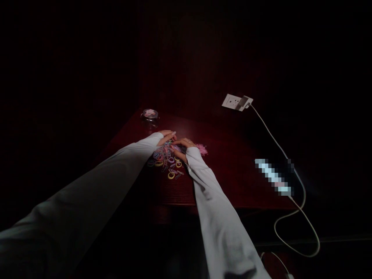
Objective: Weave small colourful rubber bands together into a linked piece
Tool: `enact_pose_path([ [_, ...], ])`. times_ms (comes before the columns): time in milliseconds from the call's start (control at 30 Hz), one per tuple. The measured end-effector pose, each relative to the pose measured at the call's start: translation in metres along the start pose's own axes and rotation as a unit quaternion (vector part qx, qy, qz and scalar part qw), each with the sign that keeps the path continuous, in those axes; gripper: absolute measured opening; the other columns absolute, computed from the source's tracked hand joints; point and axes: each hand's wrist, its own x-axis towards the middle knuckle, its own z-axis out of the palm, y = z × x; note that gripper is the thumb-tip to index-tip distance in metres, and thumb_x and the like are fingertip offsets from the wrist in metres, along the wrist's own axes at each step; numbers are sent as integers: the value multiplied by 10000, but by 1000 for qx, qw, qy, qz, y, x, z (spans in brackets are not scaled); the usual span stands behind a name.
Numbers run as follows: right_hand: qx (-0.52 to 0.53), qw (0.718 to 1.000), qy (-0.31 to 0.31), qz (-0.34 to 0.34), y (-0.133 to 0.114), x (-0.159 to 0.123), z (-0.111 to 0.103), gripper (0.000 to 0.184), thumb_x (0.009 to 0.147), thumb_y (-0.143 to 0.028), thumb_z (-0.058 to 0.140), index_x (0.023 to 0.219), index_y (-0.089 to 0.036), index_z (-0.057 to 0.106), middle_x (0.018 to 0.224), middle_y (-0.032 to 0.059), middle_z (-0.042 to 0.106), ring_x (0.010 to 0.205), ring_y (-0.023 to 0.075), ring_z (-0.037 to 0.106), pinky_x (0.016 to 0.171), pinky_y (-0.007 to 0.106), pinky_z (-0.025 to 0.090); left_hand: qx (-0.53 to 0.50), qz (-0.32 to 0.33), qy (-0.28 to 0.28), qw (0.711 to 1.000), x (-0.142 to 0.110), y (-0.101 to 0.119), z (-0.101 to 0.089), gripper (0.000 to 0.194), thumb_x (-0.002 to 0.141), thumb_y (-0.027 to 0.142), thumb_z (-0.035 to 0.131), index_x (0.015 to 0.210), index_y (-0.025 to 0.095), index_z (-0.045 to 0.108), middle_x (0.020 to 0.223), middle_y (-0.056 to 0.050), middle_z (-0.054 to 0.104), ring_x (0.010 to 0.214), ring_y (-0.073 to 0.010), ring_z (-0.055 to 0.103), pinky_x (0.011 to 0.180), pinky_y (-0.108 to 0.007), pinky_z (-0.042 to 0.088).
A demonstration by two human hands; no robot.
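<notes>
A loose pile of colourful hair ties (171, 159) and hair clips (179, 175) lies on the dark red table, partly under my hands. My left hand (167, 136) rests over the pile's far left side, its fingers stretched towards the right. Across from it, my right hand (183, 147) reaches over the right side with its fingers extended and apart; a ring shows on one finger. The fingertips of both hands nearly meet above the pile. No item is visibly gripped in either hand. Pink strands or small bands (201, 148) lie just beyond my right wrist.
A clear round jar (150, 117) with a pink-patterned lid stands at the table's far left. A white wall socket (232, 101) holds a charger (245, 103). Its white cable (270, 131) loops down on the right near a pixelated bright device (273, 176). The surroundings are very dark.
</notes>
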Motion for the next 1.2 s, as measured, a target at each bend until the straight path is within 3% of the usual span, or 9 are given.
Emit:
enact_pose_path([
  [167, -6, 1000, -13, -23, -9, -5, -6, 273, 999, -412, 763, 1249, -330, 833, 1311, 65, 779, 1227, 278, 680, 1178, 500, 490, 3, -13, 21, 1000, 0, 3, 0, 664, 1029, 765, 390, 805, 243, 734, 924, -69, 777, 909, -243, 716, 909, -353, 589],
  [400, -67, 997, -40, -10, 1, -7, 4, 346, 872, -361, 898, 1209, -304, 844, 1272, 81, 762, 1211, 312, 622, 1131, 493, 494, 17, -29, 67, 997, 8, -6, -4, 625, 1046, 674, 371, 762, 233, 710, 844, -71, 755, 787, -219, 693, 800, -345, 578],
  [567, -1, 1000, -22, 3, 13, -2, 6, 255, 925, -378, 826, 1153, -264, 836, 1190, 77, 770, 1089, 257, 703, 1044, 410, 556, 58, -31, 83, 994, 13, -14, -4, 586, 1052, 628, 408, 704, 246, 684, 775, -56, 732, 750, -229, 689, 813, -369, 561],
  [733, 39, 999, 23, 28, 8, -4, 2, 230, 971, -429, 755, 1104, -256, 828, 1111, 57, 793, 912, 200, 723, 960, 366, 596, 96, 12, 29, 995, 5, -4, -10, 460, 1033, 540, 528, 749, 236, 725, 818, -50, 740, 778, -211, 657, 812, -341, 523],
  [1033, 209, 973, 75, 68, 9, -4, 9, 254, 916, -456, 787, 1021, -228, 749, 998, 43, 773, 864, 174, 698, 891, 339, 607, 150, 75, -40, 985, -6, 8, -18, 427, 1069, 521, 547, 946, 185, 782, 887, -48, 722, 776, -171, 587, 765, -297, 446],
  [1200, 249, 962, 71, 89, 12, -5, 9, 276, 899, -465, 800, 1019, -232, 712, 952, 29, 749, 845, 168, 687, 859, 327, 603, 146, 94, -53, 983, -8, 10, -19, 395, 1040, 524, 597, 986, 187, 795, 911, -45, 734, 744, -159, 582, 737, -286, 436],
])
